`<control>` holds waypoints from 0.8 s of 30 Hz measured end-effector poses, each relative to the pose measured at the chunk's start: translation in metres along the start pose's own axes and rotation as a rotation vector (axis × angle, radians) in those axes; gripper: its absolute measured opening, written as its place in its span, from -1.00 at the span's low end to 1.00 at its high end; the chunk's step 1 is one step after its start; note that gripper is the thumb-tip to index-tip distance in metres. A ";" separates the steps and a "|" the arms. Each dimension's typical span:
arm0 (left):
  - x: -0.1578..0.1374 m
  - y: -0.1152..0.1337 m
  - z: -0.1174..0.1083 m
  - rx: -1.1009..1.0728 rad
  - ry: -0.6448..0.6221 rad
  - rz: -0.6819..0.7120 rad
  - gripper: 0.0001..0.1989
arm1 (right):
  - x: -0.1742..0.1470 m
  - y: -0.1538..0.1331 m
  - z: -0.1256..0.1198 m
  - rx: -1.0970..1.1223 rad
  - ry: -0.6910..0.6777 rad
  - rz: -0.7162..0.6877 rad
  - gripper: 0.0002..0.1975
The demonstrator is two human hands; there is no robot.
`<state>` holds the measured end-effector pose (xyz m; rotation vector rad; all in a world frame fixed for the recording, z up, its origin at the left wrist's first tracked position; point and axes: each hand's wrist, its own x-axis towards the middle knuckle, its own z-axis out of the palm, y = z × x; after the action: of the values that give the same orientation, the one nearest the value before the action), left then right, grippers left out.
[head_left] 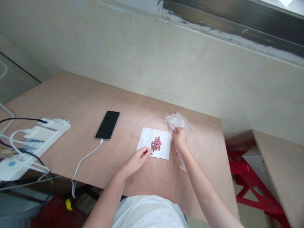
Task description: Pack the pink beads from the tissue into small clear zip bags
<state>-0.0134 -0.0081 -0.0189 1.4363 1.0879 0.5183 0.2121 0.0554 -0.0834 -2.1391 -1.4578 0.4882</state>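
Small pink beads (156, 142) lie in a pile with several brownish-gold elongated pieces on a square white sheet (163, 154). At the sheet's lower left corner is my left hand (140, 157), its thumb and fingertips pressed together; whatever they may hold is too small to make out. My right hand (180, 136) is closed at the near edge of crumpled clear plastic bags (178, 120), to the right of the sheet. Partly hidden under my right forearm lies a small clear bag (182, 165) with pinkish bits in it.
A black phone (108, 125) lies left of the sheet, plugged into a white cable (85, 156). A white power strip (49, 136) with several cords sits at the table's left edge. A red stool (254, 186) stands beyond the right edge, beside another table (282, 161).
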 end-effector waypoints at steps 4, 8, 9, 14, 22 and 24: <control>0.003 -0.003 -0.007 -0.013 0.040 -0.022 -0.75 | 0.002 0.015 -0.013 0.148 0.067 0.061 -0.71; 0.005 -0.003 -0.009 -0.026 0.027 -0.023 -0.73 | -0.009 0.015 -0.041 0.350 0.178 0.092 -0.63; 0.006 -0.002 -0.008 -0.030 0.027 -0.020 -0.74 | -0.016 0.012 -0.050 0.419 0.221 0.101 -0.63; 0.011 0.004 0.009 -0.149 0.003 -0.035 -0.71 | -0.067 -0.009 -0.080 0.847 0.155 0.220 -0.65; 0.012 0.012 0.021 -0.303 -0.004 0.017 -0.73 | -0.113 -0.013 -0.041 1.097 -0.300 0.391 -0.68; 0.007 0.012 0.016 -0.329 -0.015 0.012 -0.71 | -0.113 -0.007 -0.033 1.068 -0.290 0.411 -0.67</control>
<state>0.0070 -0.0090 -0.0127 1.1565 0.9335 0.6609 0.1840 -0.0541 -0.0509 -1.4675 -0.5737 1.3921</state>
